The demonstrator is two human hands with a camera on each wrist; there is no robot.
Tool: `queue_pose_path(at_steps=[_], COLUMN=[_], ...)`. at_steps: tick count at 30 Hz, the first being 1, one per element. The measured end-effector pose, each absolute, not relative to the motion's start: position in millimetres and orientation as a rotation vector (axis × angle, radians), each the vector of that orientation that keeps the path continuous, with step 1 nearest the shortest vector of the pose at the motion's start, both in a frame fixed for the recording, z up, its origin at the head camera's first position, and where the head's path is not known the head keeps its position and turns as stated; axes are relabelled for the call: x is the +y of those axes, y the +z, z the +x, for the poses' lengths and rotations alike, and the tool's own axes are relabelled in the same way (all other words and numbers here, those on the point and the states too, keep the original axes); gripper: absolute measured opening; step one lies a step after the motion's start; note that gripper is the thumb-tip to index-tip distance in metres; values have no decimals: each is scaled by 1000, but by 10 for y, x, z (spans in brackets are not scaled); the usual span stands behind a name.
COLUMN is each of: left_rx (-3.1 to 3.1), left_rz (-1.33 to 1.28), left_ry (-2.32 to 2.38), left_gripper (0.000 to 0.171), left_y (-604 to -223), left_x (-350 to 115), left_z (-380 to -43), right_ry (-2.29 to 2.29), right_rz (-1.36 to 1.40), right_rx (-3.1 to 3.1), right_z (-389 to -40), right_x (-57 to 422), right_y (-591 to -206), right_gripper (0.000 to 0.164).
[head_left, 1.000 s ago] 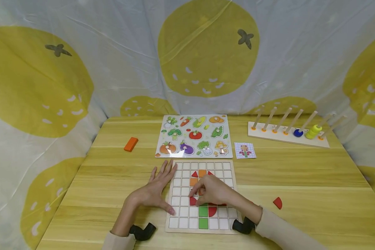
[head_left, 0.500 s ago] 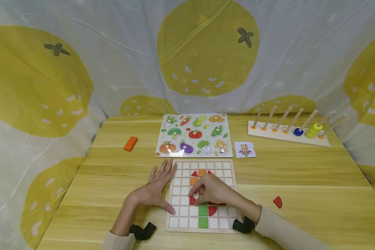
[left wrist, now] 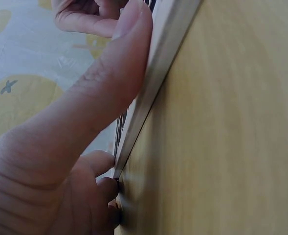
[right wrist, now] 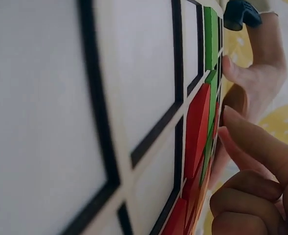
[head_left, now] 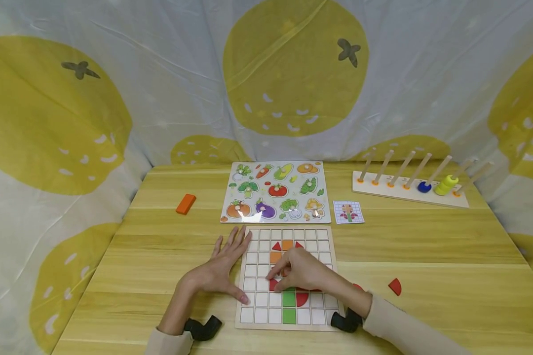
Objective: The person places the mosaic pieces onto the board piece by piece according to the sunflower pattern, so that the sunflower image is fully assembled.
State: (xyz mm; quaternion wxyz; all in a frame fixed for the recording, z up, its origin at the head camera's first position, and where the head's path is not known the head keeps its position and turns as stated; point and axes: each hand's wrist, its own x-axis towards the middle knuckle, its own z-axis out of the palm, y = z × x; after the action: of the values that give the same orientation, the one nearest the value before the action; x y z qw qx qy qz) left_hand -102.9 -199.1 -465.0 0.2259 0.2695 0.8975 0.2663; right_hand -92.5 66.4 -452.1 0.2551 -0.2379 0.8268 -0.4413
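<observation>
A wooden grid board lies on the table with red, orange and green flat pieces in its cells. My right hand reaches over the board, with thumb and index finger pinching a red piece in a left-middle cell; the hand partly hides its shape. Beside it are a green square and a red quarter-circle piece. My left hand rests spread at the board's left edge, its thumb on the frame. Under the right hand, several pieces are partly covered.
Behind the board lies a vegetable peg puzzle, with a small pattern card to its right. A peg rack stands at the back right. A loose red quarter-circle lies right; an orange block lies left.
My right thumb and index finger have shifted very slightly left at the red piece. The left hand stays at the board's edge.
</observation>
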Motion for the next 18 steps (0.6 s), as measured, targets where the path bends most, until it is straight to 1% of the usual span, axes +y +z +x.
queue_pose_path(at_steps=[4, 8, 11, 18], left_rx=[2475, 2471, 2467, 2465], left_rz=[755, 760, 756, 752], left_ry=[736, 748, 755, 759], left_gripper=[152, 152, 153, 153], left_y=[-4652, -4659, -4660, -4656], left_x=[-1993, -1997, -1997, -1996], left_z=[-1034, -1037, -1036, -1034], right_ry=[-1254, -1303, -1297, -1247], right_rz=[-603, -573, -561, -432], right_rx=[2202, 2199, 2238, 2348], right_z=[-921, -917, -912, -861], right_x=[751, 959, 1207, 1940], right_y=[-4482, -4412, -4365, -4336], right_gripper=[15, 16, 18, 24])
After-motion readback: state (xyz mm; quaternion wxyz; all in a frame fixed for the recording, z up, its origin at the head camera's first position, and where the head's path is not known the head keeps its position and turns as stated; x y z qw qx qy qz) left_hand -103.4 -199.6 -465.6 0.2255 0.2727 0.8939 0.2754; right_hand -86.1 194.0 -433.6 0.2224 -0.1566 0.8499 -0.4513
